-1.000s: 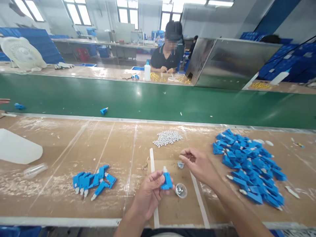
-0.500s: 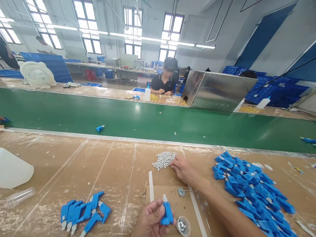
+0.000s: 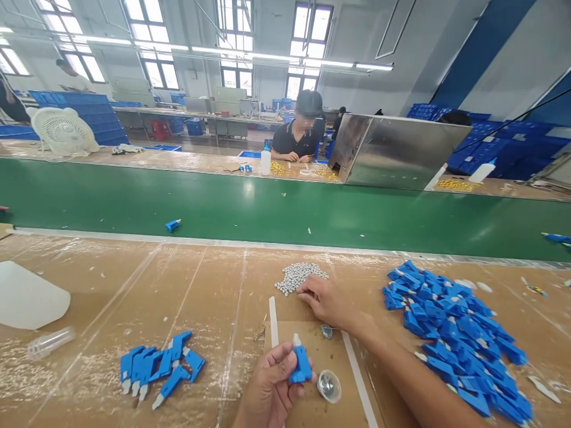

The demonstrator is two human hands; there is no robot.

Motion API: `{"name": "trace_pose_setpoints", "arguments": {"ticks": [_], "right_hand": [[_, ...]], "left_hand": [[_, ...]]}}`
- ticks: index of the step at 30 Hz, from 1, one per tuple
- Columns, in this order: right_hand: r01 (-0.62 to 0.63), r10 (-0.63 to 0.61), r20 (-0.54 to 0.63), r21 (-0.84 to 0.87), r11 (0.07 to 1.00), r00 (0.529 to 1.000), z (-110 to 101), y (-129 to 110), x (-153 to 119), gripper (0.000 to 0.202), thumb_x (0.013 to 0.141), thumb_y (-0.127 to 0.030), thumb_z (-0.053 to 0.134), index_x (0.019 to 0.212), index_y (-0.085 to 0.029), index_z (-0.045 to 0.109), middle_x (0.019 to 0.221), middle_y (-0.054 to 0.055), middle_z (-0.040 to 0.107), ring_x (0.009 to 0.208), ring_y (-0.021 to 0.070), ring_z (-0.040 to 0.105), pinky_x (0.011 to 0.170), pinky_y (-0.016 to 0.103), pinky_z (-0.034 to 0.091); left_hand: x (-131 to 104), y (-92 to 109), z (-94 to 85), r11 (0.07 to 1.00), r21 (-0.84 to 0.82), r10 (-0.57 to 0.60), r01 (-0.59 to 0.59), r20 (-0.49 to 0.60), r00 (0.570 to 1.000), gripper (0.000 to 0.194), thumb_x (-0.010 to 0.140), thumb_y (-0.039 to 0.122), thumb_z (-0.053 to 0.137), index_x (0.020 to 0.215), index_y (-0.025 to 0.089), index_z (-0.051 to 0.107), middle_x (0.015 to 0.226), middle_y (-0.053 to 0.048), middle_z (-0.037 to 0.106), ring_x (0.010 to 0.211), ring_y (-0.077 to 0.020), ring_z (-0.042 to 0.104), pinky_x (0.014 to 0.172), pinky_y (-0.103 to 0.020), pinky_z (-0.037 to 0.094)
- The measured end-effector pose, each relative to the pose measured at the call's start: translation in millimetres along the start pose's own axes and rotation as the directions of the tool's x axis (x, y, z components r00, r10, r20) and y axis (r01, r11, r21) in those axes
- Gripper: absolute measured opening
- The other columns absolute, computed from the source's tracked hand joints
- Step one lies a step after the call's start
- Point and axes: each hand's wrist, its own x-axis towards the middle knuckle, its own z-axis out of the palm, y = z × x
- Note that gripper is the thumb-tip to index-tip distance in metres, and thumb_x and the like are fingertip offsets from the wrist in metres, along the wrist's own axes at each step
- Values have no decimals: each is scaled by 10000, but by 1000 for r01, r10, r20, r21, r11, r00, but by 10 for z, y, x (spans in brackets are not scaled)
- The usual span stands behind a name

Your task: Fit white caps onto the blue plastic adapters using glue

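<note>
A blue plastic piece with a white tip (image 3: 301,364) stands upright between the thumb and fingers of my left hand (image 3: 274,380). My right hand (image 3: 325,300) reaches forward to the near right edge of a pile of small grey pellets (image 3: 297,277). Its fingertips are pinched together at the pellets; whatever lies between them is too small to make out. Just right of my left hand is a small clear cup (image 3: 329,386) with something shiny in it. A small bluish round item (image 3: 327,331) sits partly hidden below my right wrist.
Many blue pieces are heaped (image 3: 455,333) at the right; a smaller group (image 3: 160,365) lies left. A green conveyor belt (image 3: 250,208) crosses ahead, carrying a blue piece (image 3: 173,225). A white container (image 3: 31,295) and clear tube (image 3: 51,343) lie far left. A co-worker (image 3: 300,134) sits opposite.
My right hand has shifted slightly left along the near edge of the pellets. My left hand still holds the blue piece. The camera view has tilted down a little.
</note>
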Motion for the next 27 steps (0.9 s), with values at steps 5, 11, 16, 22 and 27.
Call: {"name": "trace_pose_setpoints", "arguments": {"ticks": [5, 11, 16, 22, 27], "right_hand": [[40, -39, 48, -28, 999, 998, 179, -177, 154, 163, 993, -152, 514, 920, -192, 655, 895, 46, 633, 840, 188, 601, 758, 298, 453], [35, -24, 134, -81, 996, 991, 189, -201, 232, 207, 1005, -183, 488, 891, -191, 661, 896, 50, 601, 772, 186, 571, 711, 296, 423], [-24, 31, 162, -42, 999, 986, 181, -226, 249, 175, 961, -154, 511, 871, -175, 659, 890, 76, 598, 730, 188, 549, 682, 302, 407], [-133, 113, 99, 227, 965, 989, -59, -349, 190, 130, 949, -248, 538, 849, -192, 599, 825, 48, 622, 728, 183, 583, 689, 307, 485], [-225, 214, 88, 579, 784, 973, -348, -595, -256, 275, 983, -441, 512, 1041, -183, 589, 747, 25, 656, 616, 163, 637, 565, 297, 546]], "left_hand": [[-18, -1, -10, 1000, 2, 5, -5, 6, 1000, 234, 769, 222, 817, 922, 92, 697, 807, -99, 736, 708, -173, 734, 511, -151, 531], [-11, -29, -49, 1000, -7, -4, 5, 22, 1000, 201, 795, 217, 791, 927, 95, 702, 803, -99, 735, 719, -180, 739, 516, -152, 525], [-12, -26, -36, 1000, 0, -4, 4, 68, 998, 187, 812, 226, 776, 926, 96, 705, 811, -97, 732, 720, -176, 735, 516, -157, 521], [-12, 19, -44, 1000, 16, 4, -5, 86, 996, 200, 811, 236, 780, 932, 95, 706, 850, -106, 737, 736, -172, 735, 529, -150, 518], [-58, 135, 86, 998, 23, 48, -51, 116, 992, 236, 792, 252, 797, 958, 108, 710, 827, -93, 729, 721, -168, 725, 539, -154, 509]]}}
